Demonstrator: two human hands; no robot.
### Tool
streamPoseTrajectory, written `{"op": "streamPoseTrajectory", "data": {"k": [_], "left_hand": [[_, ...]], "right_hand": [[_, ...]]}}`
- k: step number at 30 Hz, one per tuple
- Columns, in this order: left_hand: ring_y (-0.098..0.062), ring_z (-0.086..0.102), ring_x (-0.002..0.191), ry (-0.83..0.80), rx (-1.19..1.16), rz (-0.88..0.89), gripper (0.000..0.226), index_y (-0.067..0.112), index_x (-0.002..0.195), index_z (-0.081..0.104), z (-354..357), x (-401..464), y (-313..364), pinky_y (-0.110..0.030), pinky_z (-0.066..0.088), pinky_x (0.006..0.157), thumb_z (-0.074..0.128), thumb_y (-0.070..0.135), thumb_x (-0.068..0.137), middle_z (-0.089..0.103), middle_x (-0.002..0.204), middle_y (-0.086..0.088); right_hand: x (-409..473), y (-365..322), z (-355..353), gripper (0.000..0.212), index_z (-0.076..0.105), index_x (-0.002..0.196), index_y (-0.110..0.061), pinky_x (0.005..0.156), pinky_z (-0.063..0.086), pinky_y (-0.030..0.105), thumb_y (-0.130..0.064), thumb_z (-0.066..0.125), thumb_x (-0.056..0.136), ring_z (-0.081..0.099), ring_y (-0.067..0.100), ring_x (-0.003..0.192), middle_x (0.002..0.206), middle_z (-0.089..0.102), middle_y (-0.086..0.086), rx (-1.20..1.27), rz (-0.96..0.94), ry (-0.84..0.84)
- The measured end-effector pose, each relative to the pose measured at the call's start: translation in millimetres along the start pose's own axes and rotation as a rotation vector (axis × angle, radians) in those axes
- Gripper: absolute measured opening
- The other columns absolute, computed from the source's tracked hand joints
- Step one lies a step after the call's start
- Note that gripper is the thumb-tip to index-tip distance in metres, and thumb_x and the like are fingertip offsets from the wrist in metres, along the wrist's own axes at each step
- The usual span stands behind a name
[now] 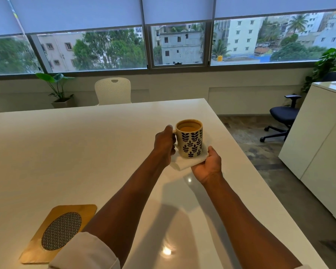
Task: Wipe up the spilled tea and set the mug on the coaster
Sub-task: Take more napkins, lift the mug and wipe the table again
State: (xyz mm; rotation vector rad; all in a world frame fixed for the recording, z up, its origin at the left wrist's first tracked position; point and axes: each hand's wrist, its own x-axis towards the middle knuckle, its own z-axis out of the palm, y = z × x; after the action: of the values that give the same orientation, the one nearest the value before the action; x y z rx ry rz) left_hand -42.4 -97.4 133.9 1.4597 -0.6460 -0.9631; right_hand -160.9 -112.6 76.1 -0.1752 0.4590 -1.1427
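A cream mug (190, 139) with a dark leaf pattern holds milky tea, over the far right part of the white table (66, 152). My left hand (164, 145) grips its handle. Under and in front of the mug lies a folded white napkin (188, 162), which my right hand (208, 166) holds at its near right corner. Whether the mug's base touches the napkin I cannot tell. A wooden coaster (60, 232) with a dark woven oval lies at the near left, partly under my left sleeve. No spilled tea shows on the table.
The table's right edge runs close to my right arm. A white chair (113, 91) stands at the far side, a potted plant (56, 90) to its left. A dark office chair (283, 117) and a white cabinet (318, 142) stand on the right.
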Motion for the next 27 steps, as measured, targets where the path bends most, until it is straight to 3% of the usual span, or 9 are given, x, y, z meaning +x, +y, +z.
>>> {"op": "streamPoseTrajectory", "data": {"k": [6, 11, 16, 22, 25, 27], "left_hand": [[-0.015, 0.034, 0.058, -0.024, -0.019, 0.038, 0.034, 0.014, 0.075, 0.046, -1, -7, 6, -0.029, 0.032, 0.055, 0.04, 0.037, 0.099, 0.041, 0.067, -0.003], [-0.015, 0.042, 0.064, -0.011, 0.013, 0.058, 0.034, 0.015, 0.082, 0.052, -4, -6, 11, -0.029, 0.038, 0.059, 0.038, 0.04, 0.1, 0.049, 0.072, -0.002], [-0.014, 0.043, 0.065, 0.012, 0.027, 0.069, 0.033, 0.015, 0.084, 0.051, -15, -1, 12, -0.029, 0.039, 0.06, 0.038, 0.041, 0.1, 0.048, 0.072, -0.001], [-0.014, 0.039, 0.06, 0.024, 0.013, 0.082, 0.033, 0.017, 0.075, 0.049, -26, 2, 10, -0.027, 0.034, 0.053, 0.039, 0.038, 0.099, 0.045, 0.068, 0.0], [-0.014, 0.037, 0.061, 0.048, 0.015, 0.084, 0.034, 0.017, 0.074, 0.046, -30, 3, 11, -0.028, 0.033, 0.055, 0.038, 0.037, 0.099, 0.043, 0.069, -0.001], [-0.015, 0.036, 0.061, 0.064, 0.02, 0.085, 0.034, 0.016, 0.074, 0.045, -34, 6, 11, -0.028, 0.033, 0.055, 0.038, 0.037, 0.1, 0.042, 0.069, -0.002]], "right_hand": [[6, 13, 4, 0.046, 0.046, 0.142, -0.011, 0.103, 0.042, 0.052, -0.028, 0.032, 0.102, 0.055, 0.037, 0.11, 0.124, 0.058, 0.021, 0.037, 0.07, -0.118], [8, 28, 9, 0.043, 0.056, 0.131, -0.01, 0.094, 0.046, 0.059, -0.023, 0.045, 0.091, 0.056, 0.039, 0.113, 0.122, 0.064, 0.022, 0.126, 0.198, -0.281], [12, 36, 1, 0.04, 0.059, 0.125, -0.008, 0.091, 0.047, 0.065, -0.016, 0.052, 0.087, 0.059, 0.043, 0.114, 0.126, 0.063, 0.023, -0.005, 0.264, -0.395], [13, 41, -10, 0.029, 0.078, 0.103, -0.01, 0.079, 0.058, 0.051, -0.008, 0.053, 0.088, 0.069, 0.035, 0.104, 0.118, 0.069, 0.018, -0.196, 0.248, -0.379], [10, 43, -13, 0.028, 0.069, 0.116, -0.009, 0.078, 0.059, 0.051, -0.008, 0.052, 0.095, 0.07, 0.034, 0.102, 0.118, 0.07, 0.018, -0.318, 0.241, -0.313], [7, 43, -15, 0.032, 0.056, 0.128, -0.009, 0.09, 0.055, 0.055, -0.008, 0.051, 0.097, 0.064, 0.037, 0.112, 0.125, 0.065, 0.02, -0.406, 0.226, -0.28]]}}
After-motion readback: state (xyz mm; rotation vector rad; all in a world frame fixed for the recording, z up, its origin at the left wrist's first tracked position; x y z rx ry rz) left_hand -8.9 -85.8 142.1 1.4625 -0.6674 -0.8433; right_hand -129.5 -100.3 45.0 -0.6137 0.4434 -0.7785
